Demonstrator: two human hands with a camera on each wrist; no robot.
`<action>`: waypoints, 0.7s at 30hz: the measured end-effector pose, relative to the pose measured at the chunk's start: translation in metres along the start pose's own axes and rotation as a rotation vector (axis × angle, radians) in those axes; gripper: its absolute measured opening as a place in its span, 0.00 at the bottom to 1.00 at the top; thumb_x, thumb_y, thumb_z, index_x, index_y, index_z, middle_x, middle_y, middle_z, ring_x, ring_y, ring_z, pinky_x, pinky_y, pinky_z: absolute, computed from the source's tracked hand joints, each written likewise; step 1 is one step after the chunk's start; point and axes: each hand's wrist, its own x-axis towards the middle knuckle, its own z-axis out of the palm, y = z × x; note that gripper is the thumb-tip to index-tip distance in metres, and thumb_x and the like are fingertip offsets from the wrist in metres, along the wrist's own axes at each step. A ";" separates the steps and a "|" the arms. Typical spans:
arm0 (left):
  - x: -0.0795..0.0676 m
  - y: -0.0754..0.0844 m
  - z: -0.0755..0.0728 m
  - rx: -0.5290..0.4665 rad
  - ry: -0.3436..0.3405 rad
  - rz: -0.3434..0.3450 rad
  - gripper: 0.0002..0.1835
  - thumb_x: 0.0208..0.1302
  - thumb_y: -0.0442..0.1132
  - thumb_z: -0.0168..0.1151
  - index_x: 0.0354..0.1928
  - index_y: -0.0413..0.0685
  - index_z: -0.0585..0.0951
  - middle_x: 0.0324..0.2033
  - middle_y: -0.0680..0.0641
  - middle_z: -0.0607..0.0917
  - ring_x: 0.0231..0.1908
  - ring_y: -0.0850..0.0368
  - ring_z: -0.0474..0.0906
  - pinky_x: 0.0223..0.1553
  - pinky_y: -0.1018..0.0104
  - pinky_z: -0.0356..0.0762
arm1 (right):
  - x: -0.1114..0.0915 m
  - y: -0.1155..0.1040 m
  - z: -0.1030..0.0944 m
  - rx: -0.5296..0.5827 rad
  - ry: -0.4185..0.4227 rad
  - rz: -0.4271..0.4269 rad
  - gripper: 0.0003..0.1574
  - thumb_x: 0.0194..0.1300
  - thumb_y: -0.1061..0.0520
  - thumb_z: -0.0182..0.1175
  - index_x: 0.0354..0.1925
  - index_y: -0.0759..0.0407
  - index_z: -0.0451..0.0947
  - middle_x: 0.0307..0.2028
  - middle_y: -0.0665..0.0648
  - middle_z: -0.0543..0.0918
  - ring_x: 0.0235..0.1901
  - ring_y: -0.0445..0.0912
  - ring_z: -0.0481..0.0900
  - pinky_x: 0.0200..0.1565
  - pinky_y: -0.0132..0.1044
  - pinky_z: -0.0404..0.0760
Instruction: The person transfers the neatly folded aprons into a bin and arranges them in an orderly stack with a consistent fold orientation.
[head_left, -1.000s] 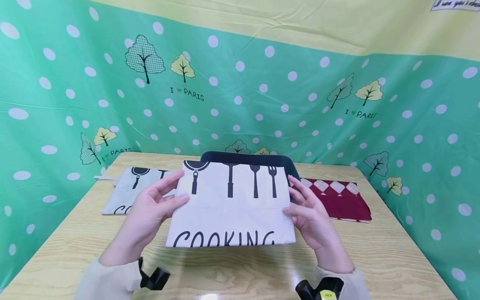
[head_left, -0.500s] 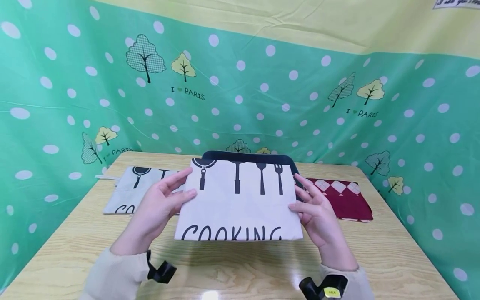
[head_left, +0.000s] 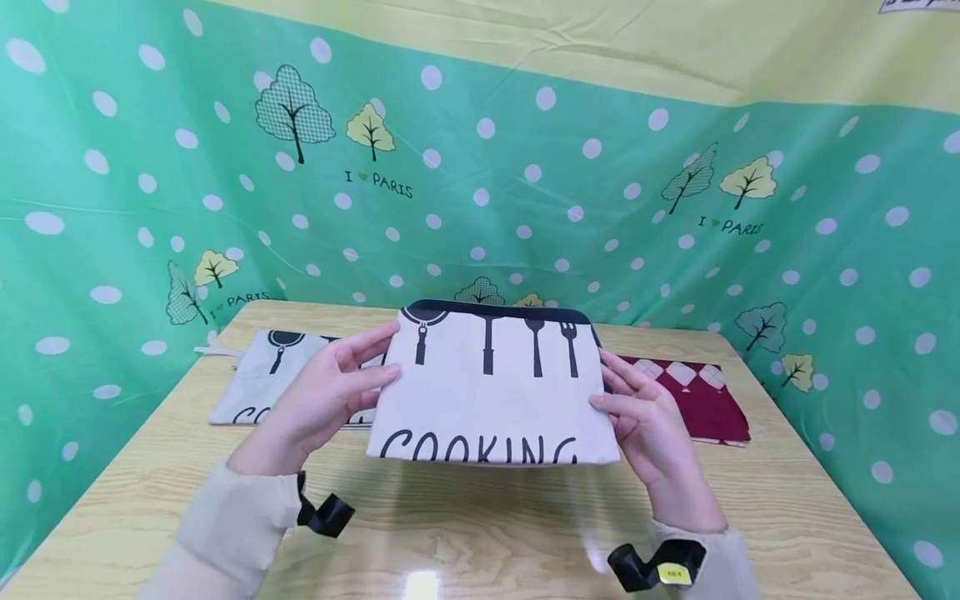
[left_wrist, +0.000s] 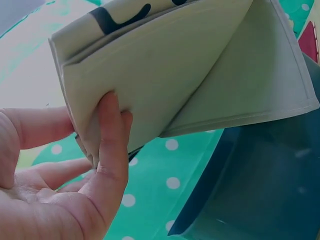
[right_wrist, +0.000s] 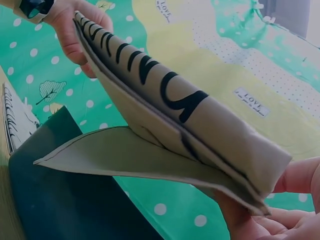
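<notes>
Left hand: grasping the left side of a folded white cloth (head_left: 491, 408), thumb on the near face and fingers behind; the hand's (head_left: 318, 404) beige sleeve ends at the wrist.
Right hand: pinching the opposite side likewise, this hand's (head_left: 651, 425) fingers partly bent.
Folded white cloth: a smooth, layered rectangle raised above the table (head_left: 780, 508), well in from its near edge, printed with black utensils and "COOKING"; underneath, a loose hemmed flap hangs away.
Dark blue bin: smooth-walled with rounded corners, the bin (head_left: 498, 310) stands near the table's far edge, behind the cloth.
Pale printed cloth: folded flat, this one (head_left: 258, 387) lies toward the left edge.
Dark red cloth: folded, with pale diamonds, it (head_left: 708, 408) lies toward the right edge.
Tabletop: light wood grain, glossy.
</notes>
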 end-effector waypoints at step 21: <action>0.031 0.017 0.002 0.154 0.197 -0.051 0.31 0.68 0.37 0.63 0.72 0.47 0.68 0.63 0.39 0.73 0.41 0.68 0.81 0.44 0.72 0.81 | 0.031 -0.032 0.001 -0.145 -0.010 -0.021 0.41 0.65 0.66 0.62 0.73 0.60 0.61 0.53 0.46 0.82 0.47 0.39 0.86 0.47 0.33 0.84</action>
